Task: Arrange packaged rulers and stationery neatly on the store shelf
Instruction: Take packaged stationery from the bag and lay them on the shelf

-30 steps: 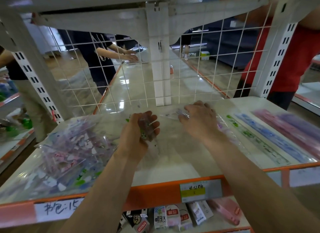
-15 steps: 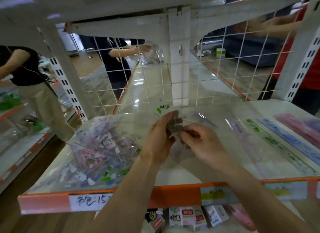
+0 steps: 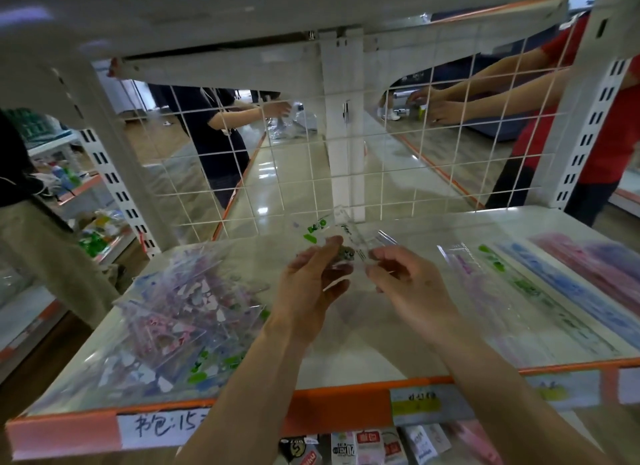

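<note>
Two bare hands meet over the middle of a white shelf (image 3: 346, 354). The left hand (image 3: 310, 286) has its fingers and thumb curled round a small clear packet (image 3: 343, 229) with green marks on it. The right hand (image 3: 414, 288) pinches the same packet from the other side with its fingertips close together. The packet is up in the air, just above the shelf and near the back. It is see-through and a bit blurry, so I cannot tell what is inside. On the left side of the shelf lies a messy pile of packets (image 3: 180, 312) in pink, purple and green. On the right side, long rulers (image 3: 561, 284) in wrappers lie flat in rows, side by side: green, blue and pink. Behind the shelf stands a white wire grid (image 3: 277, 174). The front of the shelf has an orange edge (image 3: 329, 407) with a hand-written label (image 3: 162, 426) stuck on it. Below, on the next shelf down, stand some small boxes (image 3: 369, 447).
</note>
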{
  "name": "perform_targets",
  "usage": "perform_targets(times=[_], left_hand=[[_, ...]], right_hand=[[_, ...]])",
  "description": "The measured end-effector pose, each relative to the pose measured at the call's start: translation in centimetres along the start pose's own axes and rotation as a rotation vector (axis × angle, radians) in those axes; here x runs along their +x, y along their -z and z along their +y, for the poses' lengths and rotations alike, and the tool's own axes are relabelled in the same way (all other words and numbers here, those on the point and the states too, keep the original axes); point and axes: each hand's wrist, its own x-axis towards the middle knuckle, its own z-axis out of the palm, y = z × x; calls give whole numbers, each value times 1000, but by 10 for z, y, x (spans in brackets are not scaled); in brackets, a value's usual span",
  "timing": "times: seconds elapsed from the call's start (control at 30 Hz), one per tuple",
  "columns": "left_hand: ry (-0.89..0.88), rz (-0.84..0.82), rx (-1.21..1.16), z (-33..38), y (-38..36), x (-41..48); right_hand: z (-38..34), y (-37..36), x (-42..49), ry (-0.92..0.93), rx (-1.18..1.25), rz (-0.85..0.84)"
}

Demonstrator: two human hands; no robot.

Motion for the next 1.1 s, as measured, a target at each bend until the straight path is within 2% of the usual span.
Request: perform_targets(times=[0.13,0.3,0.47,0.67,0.9,1.1], left_hand=[[-6,36,-19,0,-3,0],[7,37,-11,3,-4,-4],[27,73,1,2,-5,-4],[-64,302,-55,1,0,1],[-151,303,58,1,-10,-1],[-150,276,74,1,-9,-2]], right_hand=[[4,3,4,21,-45,99],[3,2,2,37,-108,99],[0,1,-2,92,-394,33],[6,18,-7,18,-795,-40],[9,31,-15,28,-1006,23],[10,28,-15,75,-1044,67]])
